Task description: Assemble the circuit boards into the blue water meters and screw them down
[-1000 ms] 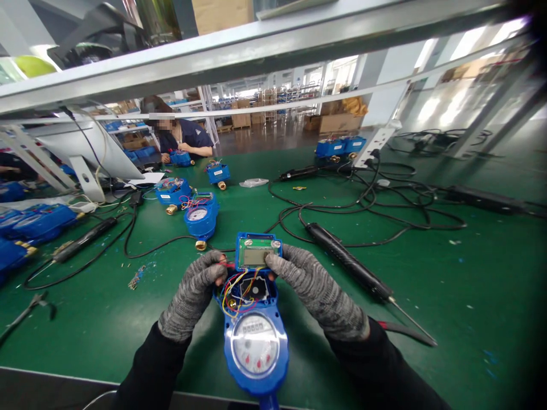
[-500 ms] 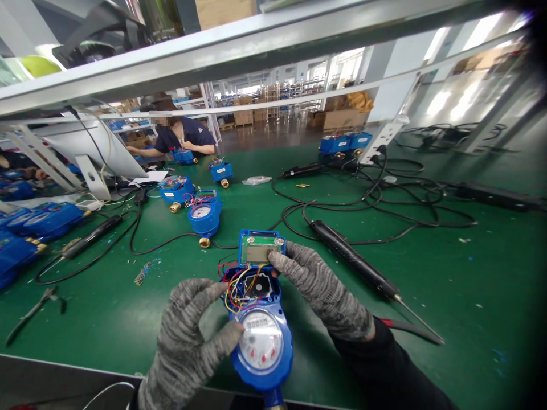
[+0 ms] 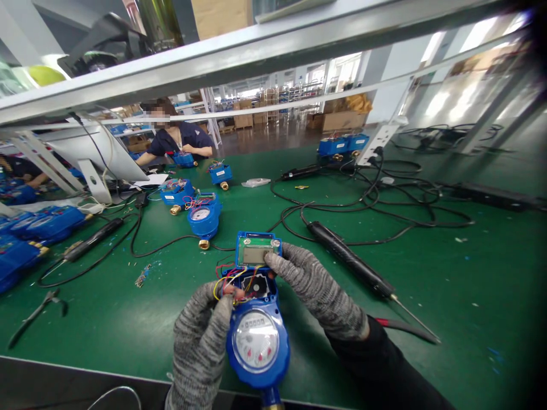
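A blue water meter (image 3: 257, 344) with a round dial lies before me at the table's front edge, its wiring compartment open. My right hand (image 3: 310, 279), in a grey knit glove, is closed on the green circuit board with a display (image 3: 255, 254), thumb on its right side, tilted up behind the compartment. My left hand (image 3: 203, 330), gloved alike with bare fingertips, pinches at the thin coloured wires (image 3: 228, 285) on the compartment's left side. Which wires lie between the fingertips is hard to make out. Red, yellow and white wires run from the board into the compartment.
On the green table (image 3: 384, 364), a corded electric screwdriver (image 3: 350, 259) lies to the right and another (image 3: 94, 239) to the left. Cutting pliers (image 3: 34, 316) rest at the left front. More blue meters (image 3: 204, 219) stand behind. A co-worker (image 3: 175, 139) sits across.
My left hand has moved from beside the dial up to the wires, and its thumb and fingers have come together. My right hand stays on the board.
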`<action>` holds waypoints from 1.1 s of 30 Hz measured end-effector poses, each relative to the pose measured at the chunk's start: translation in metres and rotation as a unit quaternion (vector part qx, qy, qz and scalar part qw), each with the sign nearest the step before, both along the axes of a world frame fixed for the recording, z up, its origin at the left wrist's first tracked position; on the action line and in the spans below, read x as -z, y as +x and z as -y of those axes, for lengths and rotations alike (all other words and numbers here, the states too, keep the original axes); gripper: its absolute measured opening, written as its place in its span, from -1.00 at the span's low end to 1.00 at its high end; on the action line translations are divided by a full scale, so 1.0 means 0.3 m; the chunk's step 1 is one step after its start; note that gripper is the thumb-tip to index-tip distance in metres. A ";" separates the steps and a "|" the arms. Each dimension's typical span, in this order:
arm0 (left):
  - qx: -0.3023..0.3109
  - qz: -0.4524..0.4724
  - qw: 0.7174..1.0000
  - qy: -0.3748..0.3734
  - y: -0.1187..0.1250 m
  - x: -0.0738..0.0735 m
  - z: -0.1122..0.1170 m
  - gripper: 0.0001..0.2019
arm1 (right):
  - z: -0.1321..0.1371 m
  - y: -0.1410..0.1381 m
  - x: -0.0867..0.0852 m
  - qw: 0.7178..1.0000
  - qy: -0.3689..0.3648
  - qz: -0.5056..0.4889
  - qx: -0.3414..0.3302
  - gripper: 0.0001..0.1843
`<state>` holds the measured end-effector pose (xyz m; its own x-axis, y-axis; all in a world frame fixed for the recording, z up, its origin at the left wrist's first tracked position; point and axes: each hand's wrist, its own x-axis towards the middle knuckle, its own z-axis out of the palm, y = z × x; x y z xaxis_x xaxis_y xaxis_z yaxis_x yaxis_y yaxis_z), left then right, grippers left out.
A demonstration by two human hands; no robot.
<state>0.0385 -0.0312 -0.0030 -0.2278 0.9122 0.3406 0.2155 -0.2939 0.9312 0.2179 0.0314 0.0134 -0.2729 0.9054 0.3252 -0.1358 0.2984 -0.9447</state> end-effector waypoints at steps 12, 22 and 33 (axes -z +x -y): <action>0.068 -0.513 0.784 0.341 -0.164 -0.061 -0.045 -0.61 | 0.009 -0.001 -0.009 1.000 -0.020 -0.009 -0.006 -0.72; -0.054 -0.635 0.668 0.384 -0.180 -0.080 -0.032 -0.85 | -0.001 -0.004 0.004 1.000 -0.011 0.019 0.003 -0.72; 0.200 -0.270 0.934 -0.122 -0.133 -0.094 -0.057 -0.81 | -0.004 -0.018 -0.002 0.999 -0.029 0.034 0.022 -0.80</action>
